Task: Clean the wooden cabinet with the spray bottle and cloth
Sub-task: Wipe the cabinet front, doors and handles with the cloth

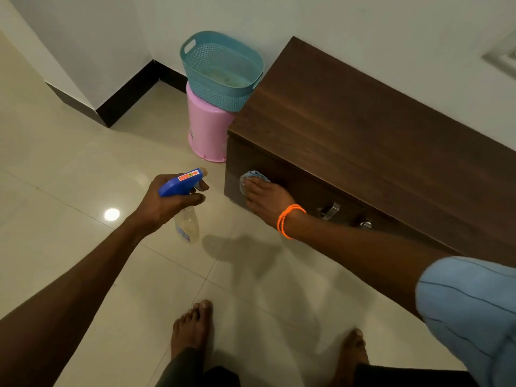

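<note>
The right hand (265, 198) presses the cloth (252, 177) flat against the front face of the wooden cabinet (349, 129), near its left front corner; the fingers lie extended over the cloth, holding it to the panel. The left hand (170, 201) grips the spray bottle (183, 191) by its neck, fingers wrapped, one finger at the trigger, nozzle directed toward the cabinet and clear of it above the floor (83, 163).

Hazards:
- Overspray likely lands on the glossy floor, near the bare feet (192, 328); slip risk.
- The cloth may snag on the metal handles (331, 210) further right along the front face.
- The pink bin (208, 129) and teal basket (223, 68) stand just beside the cabinet's left end; a wide wipe could knock them.
</note>
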